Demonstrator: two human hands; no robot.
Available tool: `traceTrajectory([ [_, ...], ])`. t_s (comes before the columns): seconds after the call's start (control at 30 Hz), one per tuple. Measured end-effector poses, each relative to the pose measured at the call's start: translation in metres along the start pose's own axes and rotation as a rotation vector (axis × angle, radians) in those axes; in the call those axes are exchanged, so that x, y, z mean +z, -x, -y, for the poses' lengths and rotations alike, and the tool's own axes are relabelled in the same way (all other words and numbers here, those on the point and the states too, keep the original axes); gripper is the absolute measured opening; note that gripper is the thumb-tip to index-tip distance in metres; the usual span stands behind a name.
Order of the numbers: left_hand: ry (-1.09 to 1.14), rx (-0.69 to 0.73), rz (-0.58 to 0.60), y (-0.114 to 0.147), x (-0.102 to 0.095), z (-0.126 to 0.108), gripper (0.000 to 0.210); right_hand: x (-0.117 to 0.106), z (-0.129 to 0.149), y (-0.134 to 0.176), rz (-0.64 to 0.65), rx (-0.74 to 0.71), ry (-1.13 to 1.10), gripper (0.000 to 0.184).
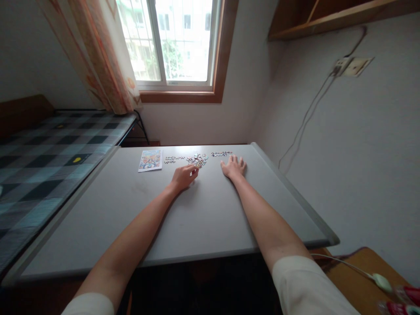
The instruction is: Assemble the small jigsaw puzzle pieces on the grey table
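My left hand (185, 177) is at the near edge of a loose pile of small jigsaw puzzle pieces (197, 159). Its thumb and fingers are pinched together; whatever lies between the fingertips is too small to make out. To the right, my right hand (234, 167) rests on the table with its fingers spread, holding nothing. Just beyond its fingertips lies a cluster of puzzle pieces (221, 154). Left of the pile, more puzzle pieces (173, 158) are laid out in rows. A colourful printed picture sheet (150, 160) lies farther left.
The grey-white table (210, 218) has raised edging at its sides. A bed with a checked cover (82, 140) stands along the left. Ahead are a window (183, 43) and a curtain (95, 52). Cables hang from a wall socket (341, 65). A wooden stool (354, 271) is at lower right.
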State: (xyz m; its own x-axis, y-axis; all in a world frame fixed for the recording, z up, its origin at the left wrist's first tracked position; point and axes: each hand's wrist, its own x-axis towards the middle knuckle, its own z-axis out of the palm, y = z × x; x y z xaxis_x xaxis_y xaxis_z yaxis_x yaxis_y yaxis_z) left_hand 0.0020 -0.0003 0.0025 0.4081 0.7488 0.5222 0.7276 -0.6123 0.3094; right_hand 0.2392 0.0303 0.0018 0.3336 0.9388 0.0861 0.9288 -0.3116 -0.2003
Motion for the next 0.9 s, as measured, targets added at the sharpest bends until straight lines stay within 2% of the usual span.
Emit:
traceTrajectory([
  [0.23, -0.012, -0.024, 0.023, 0.0002, 0.0002, -0.0003, 0.019, 0.0004, 0.0015, -0.0075, 0.042, -0.024, 0.039, 0.071],
  [0.9, -0.026, -0.054, 0.057, 0.0003, -0.0006, -0.0011, 0.02, 0.0041, 0.0013, -0.0115, 0.019, -0.041, 0.049, 0.072],
])
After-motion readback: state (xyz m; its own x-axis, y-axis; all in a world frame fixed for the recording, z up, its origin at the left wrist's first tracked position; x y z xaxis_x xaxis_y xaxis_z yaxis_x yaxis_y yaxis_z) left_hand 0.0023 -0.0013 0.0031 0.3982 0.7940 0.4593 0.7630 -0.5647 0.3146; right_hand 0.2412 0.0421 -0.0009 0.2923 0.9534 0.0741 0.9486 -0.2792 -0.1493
